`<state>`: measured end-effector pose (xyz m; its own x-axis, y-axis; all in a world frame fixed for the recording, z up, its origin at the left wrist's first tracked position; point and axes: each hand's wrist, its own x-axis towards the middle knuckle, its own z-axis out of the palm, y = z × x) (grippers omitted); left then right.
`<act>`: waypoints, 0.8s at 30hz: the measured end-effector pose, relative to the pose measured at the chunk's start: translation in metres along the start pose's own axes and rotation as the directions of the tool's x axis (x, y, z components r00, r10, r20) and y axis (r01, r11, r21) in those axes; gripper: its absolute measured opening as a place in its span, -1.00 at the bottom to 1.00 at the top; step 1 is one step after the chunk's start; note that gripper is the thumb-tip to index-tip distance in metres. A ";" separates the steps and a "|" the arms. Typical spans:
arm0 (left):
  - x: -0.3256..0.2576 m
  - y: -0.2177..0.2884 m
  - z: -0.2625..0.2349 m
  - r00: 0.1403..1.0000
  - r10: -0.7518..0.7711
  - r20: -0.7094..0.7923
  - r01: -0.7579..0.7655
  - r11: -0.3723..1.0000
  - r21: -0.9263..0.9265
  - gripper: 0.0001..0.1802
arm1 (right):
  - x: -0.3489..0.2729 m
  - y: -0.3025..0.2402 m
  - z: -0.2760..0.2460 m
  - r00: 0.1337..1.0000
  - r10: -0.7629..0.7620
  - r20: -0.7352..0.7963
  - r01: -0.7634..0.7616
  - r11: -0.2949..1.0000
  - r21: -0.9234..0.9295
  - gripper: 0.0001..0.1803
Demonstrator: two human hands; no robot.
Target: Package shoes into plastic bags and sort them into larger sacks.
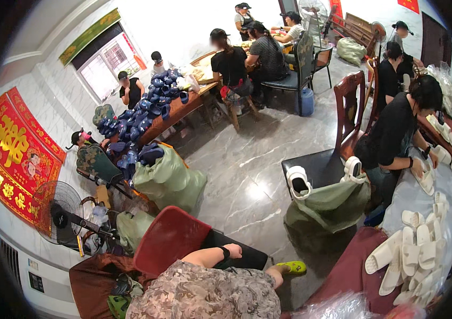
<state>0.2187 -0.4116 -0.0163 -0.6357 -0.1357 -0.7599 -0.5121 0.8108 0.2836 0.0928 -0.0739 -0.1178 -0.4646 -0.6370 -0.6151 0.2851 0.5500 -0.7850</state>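
One bare forearm, wearing a black wristband, comes out of camouflage cloth at the lower edge; I take it as my left hand [233,251]. It lies over the black seat of a chair with a red backrest [171,239]. Its fingers are small and turned down, so whether they grip anything is unclear. The camouflage clothing [204,292] fills the bottom middle. To its right a bare leg ends in a yellow-green clog [293,267] on the floor. My right hand is out of sight.
Cream slippers [409,250] cover a table at right, where a person in black [396,127] handles one. White clogs [299,182] rest on a green sack [329,204]. Navy clogs [141,117] heap on a left table. A fan [58,212] stands left; several people work at the back.
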 end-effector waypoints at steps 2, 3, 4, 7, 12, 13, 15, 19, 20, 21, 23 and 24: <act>0.004 0.003 -0.003 0.997 -0.030 0.067 0.029 0.999 0.015 -0.60 | -0.007 0.012 0.004 1.000 0.008 -0.013 -0.008 1.000 -0.016 -0.66; 0.006 0.005 -0.004 0.998 -0.032 0.061 0.031 0.999 0.020 -0.60 | -0.011 0.019 0.007 1.000 0.013 -0.028 -0.013 1.000 -0.017 -0.66; 0.007 0.011 -0.005 0.998 -0.031 0.055 0.029 0.999 0.028 -0.59 | -0.016 0.026 0.009 0.999 0.017 -0.047 -0.018 1.000 -0.016 -0.66; 0.015 0.016 -0.001 0.997 0.039 0.068 -0.045 0.996 0.082 -0.57 | -0.033 0.041 0.011 0.991 0.029 -0.127 -0.029 1.000 0.008 -0.66; 0.038 0.032 0.000 0.987 0.093 0.133 -0.124 0.962 0.245 -0.58 | -0.058 0.071 0.020 0.962 0.045 -0.269 -0.033 0.998 0.049 -0.66; 0.045 0.038 -0.002 0.983 0.103 0.149 -0.140 0.953 0.268 -0.58 | -0.062 0.077 0.026 0.955 0.051 -0.291 -0.035 0.998 0.059 -0.66; 0.064 0.061 -0.009 0.974 0.091 0.207 -0.160 0.925 0.344 -0.57 | -0.070 0.091 0.039 0.937 0.071 -0.341 -0.043 0.995 0.090 -0.66; 0.102 0.119 -0.016 0.960 0.184 0.210 -0.260 0.864 0.431 -0.58 | -0.114 0.124 0.098 0.862 0.226 -0.453 -0.121 0.961 0.249 -0.66; 0.110 0.121 -0.016 0.951 0.198 0.239 -0.290 0.844 0.452 -0.58 | -0.138 0.139 0.136 0.831 0.302 -0.466 -0.159 0.933 0.322 -0.66; 0.118 0.115 -0.018 0.963 0.156 0.221 -0.234 0.893 0.385 -0.59 | -0.163 0.153 0.175 0.796 0.378 -0.472 -0.194 0.899 0.392 -0.66; 0.129 0.122 -0.020 0.945 0.232 0.232 -0.300 0.896 0.326 -0.59 | -0.205 0.178 0.261 0.688 0.548 -0.475 -0.257 0.797 0.547 -0.66; 0.132 0.125 -0.025 0.936 0.240 0.259 -0.319 0.889 0.328 -0.58 | -0.220 0.177 0.298 0.641 0.612 -0.464 -0.272 0.745 0.609 -0.66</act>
<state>0.0562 -0.3421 -0.0662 -0.5680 0.2148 -0.7945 -0.0633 0.9511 0.3024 0.4950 0.0026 -0.1436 -0.5118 0.1789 -0.8403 0.8491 0.2543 -0.4631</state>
